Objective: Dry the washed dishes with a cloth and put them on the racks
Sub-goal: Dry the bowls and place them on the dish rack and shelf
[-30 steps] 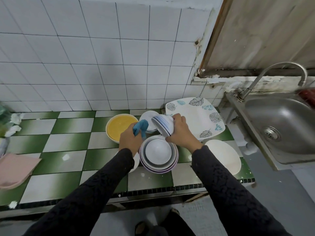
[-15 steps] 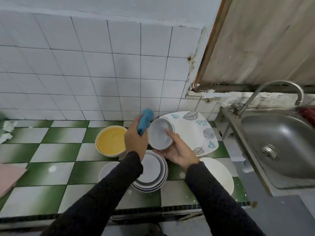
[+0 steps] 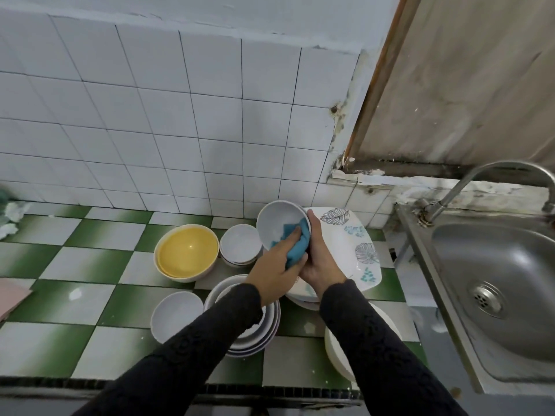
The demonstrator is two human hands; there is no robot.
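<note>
Head view: above the green-and-white tiled bench (image 3: 90, 265), the right hand (image 3: 322, 261) clasps the tilted small white bowl (image 3: 277, 225) while the left hand (image 3: 274, 270) presses a bunched blue cloth (image 3: 297, 249) inside; best to sweep wall and rim, turning the bowl steadily.

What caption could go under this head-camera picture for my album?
Left hand wipes inside a white bowl with a blue cloth while the right hand holds it.

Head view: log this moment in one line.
phase: drying | left hand: blue cloth pressed inside white bowl | right hand: grips white bowl
</note>
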